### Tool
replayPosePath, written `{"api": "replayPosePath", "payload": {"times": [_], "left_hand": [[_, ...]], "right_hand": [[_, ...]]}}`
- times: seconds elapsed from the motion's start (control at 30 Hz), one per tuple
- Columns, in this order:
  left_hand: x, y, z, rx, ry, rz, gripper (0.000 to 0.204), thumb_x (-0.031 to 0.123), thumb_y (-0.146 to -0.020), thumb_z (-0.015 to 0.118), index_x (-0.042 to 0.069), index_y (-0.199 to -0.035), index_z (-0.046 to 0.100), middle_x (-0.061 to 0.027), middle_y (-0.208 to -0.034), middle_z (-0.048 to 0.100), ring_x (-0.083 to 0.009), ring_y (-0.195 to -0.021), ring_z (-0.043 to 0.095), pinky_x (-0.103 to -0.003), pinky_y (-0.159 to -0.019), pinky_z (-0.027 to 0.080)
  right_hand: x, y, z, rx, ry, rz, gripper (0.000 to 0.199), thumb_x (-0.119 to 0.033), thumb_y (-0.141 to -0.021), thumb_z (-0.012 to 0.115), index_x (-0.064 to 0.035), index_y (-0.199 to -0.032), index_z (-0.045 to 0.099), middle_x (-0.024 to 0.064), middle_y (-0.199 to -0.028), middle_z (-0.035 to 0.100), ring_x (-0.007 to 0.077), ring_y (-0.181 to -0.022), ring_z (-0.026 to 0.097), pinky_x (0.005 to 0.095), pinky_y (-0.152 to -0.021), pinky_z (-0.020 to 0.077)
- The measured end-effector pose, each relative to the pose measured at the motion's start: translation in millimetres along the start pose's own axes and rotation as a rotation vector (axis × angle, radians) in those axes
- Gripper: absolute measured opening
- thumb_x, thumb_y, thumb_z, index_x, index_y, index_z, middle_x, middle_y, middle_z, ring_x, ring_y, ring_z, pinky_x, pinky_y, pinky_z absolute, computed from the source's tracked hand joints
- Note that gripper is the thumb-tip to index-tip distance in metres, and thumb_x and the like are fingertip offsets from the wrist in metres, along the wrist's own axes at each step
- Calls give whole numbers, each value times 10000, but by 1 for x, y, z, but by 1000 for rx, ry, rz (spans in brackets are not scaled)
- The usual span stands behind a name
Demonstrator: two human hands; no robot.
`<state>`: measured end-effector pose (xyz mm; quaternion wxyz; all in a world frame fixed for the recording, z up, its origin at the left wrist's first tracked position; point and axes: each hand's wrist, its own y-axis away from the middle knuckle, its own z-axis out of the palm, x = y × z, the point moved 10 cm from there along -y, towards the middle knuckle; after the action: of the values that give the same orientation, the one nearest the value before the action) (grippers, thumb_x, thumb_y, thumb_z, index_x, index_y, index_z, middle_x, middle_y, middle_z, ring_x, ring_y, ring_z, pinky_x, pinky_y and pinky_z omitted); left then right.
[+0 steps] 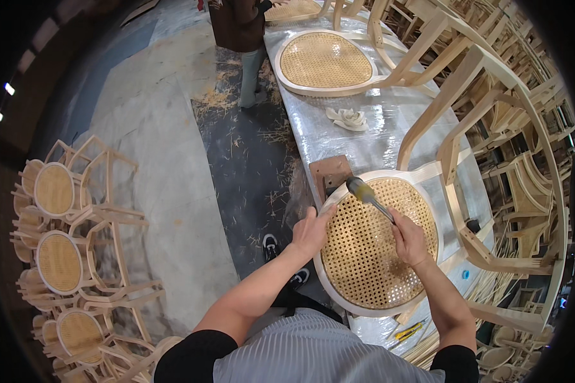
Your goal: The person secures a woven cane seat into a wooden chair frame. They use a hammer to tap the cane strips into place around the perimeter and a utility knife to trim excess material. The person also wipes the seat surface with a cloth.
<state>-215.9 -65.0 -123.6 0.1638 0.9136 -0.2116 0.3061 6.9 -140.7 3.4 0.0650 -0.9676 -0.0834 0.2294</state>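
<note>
A pale wooden chair lies on the workbench with its woven cane seat (370, 249) facing up inside a round wooden rim (329, 290). My left hand (312, 231) presses on the seat's left rim, fingers spread over the cane edge. My right hand (409, 237) grips the handle of a mallet (363, 191), whose head hovers over the seat's upper left rim. The chair's back and legs (453, 147) rise to the right.
The plastic-wrapped workbench (377, 127) carries a second cane-seated chair (324, 60) and a crumpled rag (347, 118). Another person (239, 38) stands at its far end. Finished chairs are stacked on the left (70, 249). A yellow knife (407, 331) lies near me.
</note>
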Motion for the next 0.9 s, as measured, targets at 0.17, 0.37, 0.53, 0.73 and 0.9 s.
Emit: {"api": "replayPosePath", "payload": {"times": [0.17,0.37,0.53,0.73,0.9], "left_hand": [[4,5,2,-42,7,9,696,103,-960,640,329,-1604,505,-190,-1028,511,-436,-816,692,-516,-767,576],[-3,40,7,20,86,27,681,91,-963,638,233,-1614,493,-191,-1050,526,-430,-815,692,-533,-743,575],[-13,41,11,16,86,-8,649,133,-982,641,234,-1609,501,-204,-1053,527,-448,-815,685,-545,-756,573],[-14,37,16,5,93,-43,643,189,-996,662,294,-1609,499,-214,-1023,519,-465,-821,673,-539,-765,564],[-14,41,16,-19,95,-61,619,206,-1008,650,304,-1602,506,-220,-1035,534,-468,-839,674,-528,-772,564]], "right_hand": [[25,0,21,-207,142,127,488,-174,-1058,584,-194,-1545,552,203,-877,672,406,-748,674,504,-718,564],[27,1,20,-215,118,146,482,-173,-1061,575,-182,-1543,551,207,-907,689,411,-781,685,512,-741,576],[-12,0,3,10,-58,-97,479,-173,-1049,594,-162,-1526,560,207,-909,688,411,-764,681,516,-724,571],[9,-2,19,-213,139,32,487,-165,-1041,604,-176,-1527,571,191,-847,653,392,-705,664,501,-683,565],[7,0,19,-210,104,64,473,-166,-1054,584,-183,-1526,569,203,-869,675,409,-729,675,524,-697,565]]}}
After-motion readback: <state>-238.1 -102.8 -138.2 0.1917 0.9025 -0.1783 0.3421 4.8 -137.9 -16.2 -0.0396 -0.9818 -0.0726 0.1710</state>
